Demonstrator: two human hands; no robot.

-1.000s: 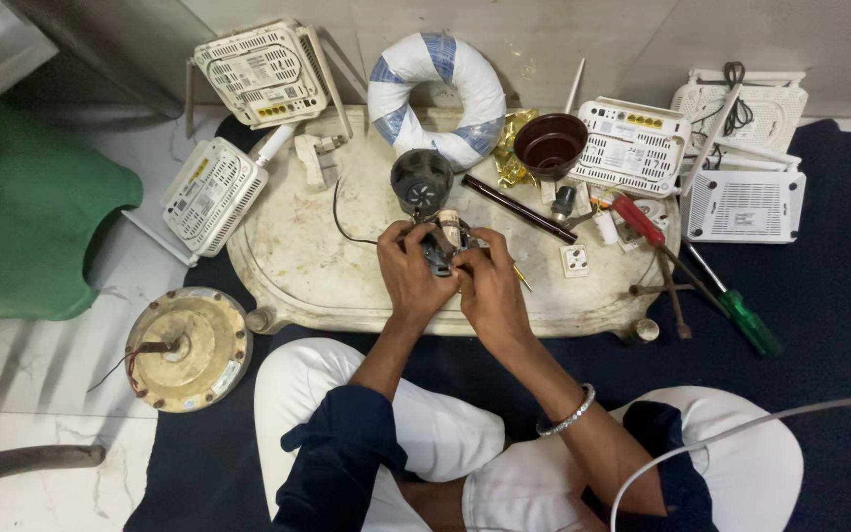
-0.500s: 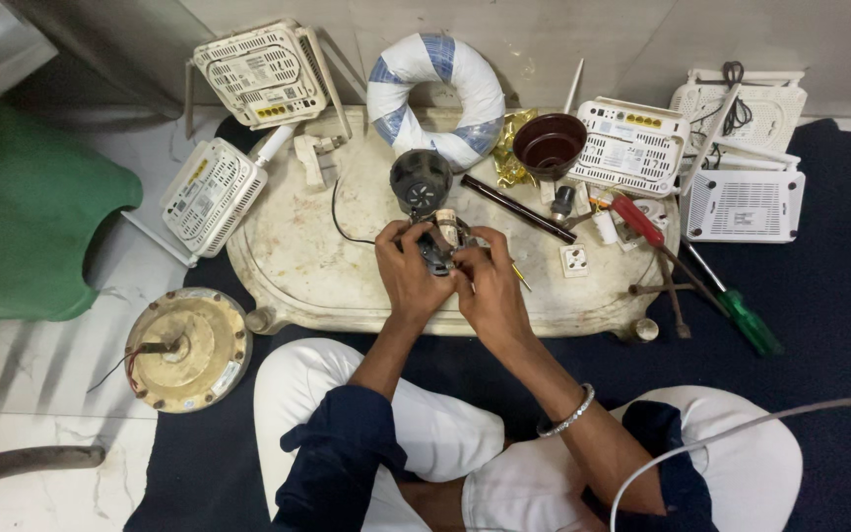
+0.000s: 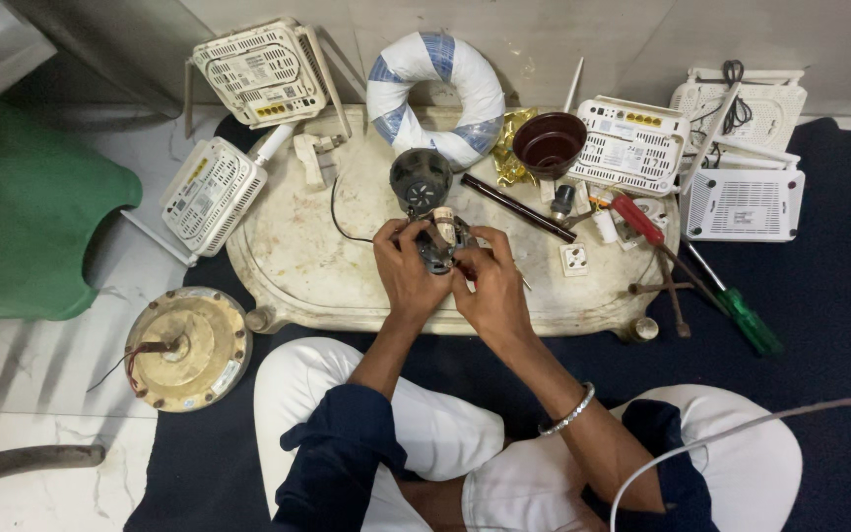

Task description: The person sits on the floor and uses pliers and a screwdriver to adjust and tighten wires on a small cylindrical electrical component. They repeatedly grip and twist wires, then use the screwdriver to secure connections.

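At centre frame, above a worn cream tray (image 3: 288, 266), the left hand (image 3: 408, 271) and right hand (image 3: 490, 291) both grip a small dark motor part (image 3: 438, 241), partly dismantled; its round black housing (image 3: 420, 179) lies detached just above

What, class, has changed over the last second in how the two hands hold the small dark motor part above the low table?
Nothing visibly changed: the left hand and right hand still grip the small dark motor part together over the low white table, and the screwdrivers, brown bowl and white router boxes lie as before.
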